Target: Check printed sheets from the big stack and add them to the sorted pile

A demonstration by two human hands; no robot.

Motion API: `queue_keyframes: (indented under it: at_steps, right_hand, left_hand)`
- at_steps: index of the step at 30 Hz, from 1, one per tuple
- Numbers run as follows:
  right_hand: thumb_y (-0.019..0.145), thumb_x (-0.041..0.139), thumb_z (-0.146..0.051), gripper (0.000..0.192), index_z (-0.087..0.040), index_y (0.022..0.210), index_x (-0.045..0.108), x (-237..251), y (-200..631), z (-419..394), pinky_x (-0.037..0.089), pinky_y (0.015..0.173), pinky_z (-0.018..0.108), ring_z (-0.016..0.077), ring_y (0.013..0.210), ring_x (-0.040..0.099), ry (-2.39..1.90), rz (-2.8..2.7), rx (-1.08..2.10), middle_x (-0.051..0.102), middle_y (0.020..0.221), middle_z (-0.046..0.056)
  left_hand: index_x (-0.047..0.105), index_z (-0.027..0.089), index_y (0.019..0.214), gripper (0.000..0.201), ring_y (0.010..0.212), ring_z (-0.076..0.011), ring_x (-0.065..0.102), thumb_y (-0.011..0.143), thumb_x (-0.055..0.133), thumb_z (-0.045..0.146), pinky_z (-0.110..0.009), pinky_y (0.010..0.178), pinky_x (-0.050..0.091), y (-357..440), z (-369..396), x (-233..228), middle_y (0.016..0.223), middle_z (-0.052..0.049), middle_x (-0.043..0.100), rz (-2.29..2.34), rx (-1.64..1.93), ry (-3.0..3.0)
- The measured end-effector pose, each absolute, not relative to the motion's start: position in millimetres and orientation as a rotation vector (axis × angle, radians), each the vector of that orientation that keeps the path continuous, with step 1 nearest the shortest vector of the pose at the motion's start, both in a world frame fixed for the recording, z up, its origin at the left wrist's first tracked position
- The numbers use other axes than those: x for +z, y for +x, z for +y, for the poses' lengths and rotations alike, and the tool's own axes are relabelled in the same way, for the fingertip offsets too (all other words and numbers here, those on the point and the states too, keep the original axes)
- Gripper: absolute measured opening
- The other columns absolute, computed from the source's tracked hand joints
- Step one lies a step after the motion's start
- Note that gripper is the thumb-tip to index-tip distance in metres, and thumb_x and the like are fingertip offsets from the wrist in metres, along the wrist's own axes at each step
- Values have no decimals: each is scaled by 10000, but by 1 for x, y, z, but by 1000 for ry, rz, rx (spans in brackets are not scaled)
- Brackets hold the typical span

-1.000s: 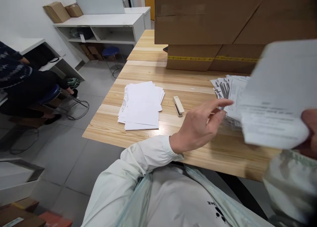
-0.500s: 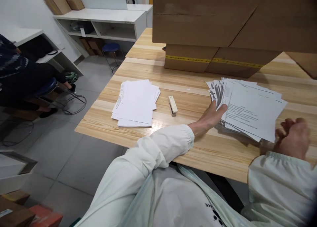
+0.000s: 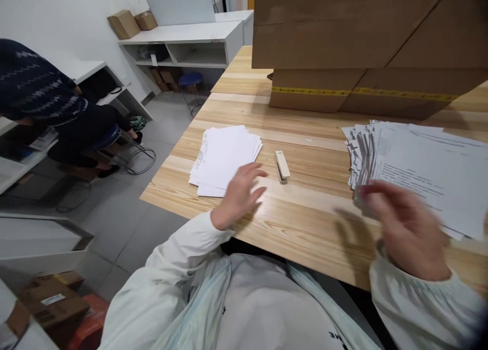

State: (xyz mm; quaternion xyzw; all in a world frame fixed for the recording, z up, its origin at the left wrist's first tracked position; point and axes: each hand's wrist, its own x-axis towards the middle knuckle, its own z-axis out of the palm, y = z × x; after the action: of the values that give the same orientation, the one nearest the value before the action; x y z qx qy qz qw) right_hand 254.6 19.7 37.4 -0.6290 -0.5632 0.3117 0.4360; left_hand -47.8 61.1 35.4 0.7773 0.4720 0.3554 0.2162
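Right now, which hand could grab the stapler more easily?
Probably the left hand: it hovers open just beside the stapler. The right hand is farther off, at the printed paper stack.

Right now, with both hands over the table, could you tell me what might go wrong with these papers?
The printed stack is fanned loosely, and the right hand at its near corner could scatter it further. The left hand, open beside the blank stack near the table edge, might nudge sheets onto the floor. The stapler lies between the hands and could get knocked.
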Motion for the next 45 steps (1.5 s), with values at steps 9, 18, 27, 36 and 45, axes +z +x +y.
queue_keyframes:
  at_steps: [9, 18, 27, 36, 45]
  right_hand:
    - [829, 719, -195, 171, -157, 995, 701, 33, 108, 82, 526, 1049, 382, 189, 979, 735, -1144, -802, 2122, 763, 1058, 119]
    - [818, 726, -112, 229, -140, 1040, 675, 15, 90, 89, 619, 864, 300, 175, 878, 752, -1218, -668, 2072, 771, 997, 123]
    - [715, 847, -394, 271, -178, 844, 744, -2, 56, 114, 590, 667, 234, 134, 719, 697, -1097, -767, 1851, 758, 822, 51]
    - [543, 895, -507, 496, -214, 929, 787, -12, 45, 107, 541, 901, 374, 174, 854, 692, -1062, -957, 1741, 780, 939, 48]
    - [560, 903, -375, 488, -215, 1000, 767, -15, 46, 106, 506, 975, 417, 197, 929, 692, -1024, -1067, 1719, 772, 971, 50]
  left_hand:
    - [604, 172, 1243, 512, 1334, -306, 522, 768, 786, 230, -468, 1119, 431, -127, 64, -1, 1387, -139, 608, 1706, 566, 2241]
    - [741, 197, 954, 159, 1133, -252, 695, 916, 587, 208, -375, 957, 541, -127, 69, -10, 1084, -78, 775, 1742, 970, 1964]
    - [726, 226, 954, 186, 1155, -239, 601, 891, 627, 371, -404, 1009, 467, -132, 65, 15, 1166, -71, 726, 1461, 873, 1757]
    - [586, 207, 994, 382, 896, -174, 623, 828, 669, 541, -320, 817, 476, -122, 90, 12, 1008, -39, 673, 1488, 889, 1538]
    - [585, 203, 1007, 337, 874, -163, 640, 817, 702, 456, -310, 782, 484, -123, 91, 9, 1011, -48, 683, 1491, 915, 1527]
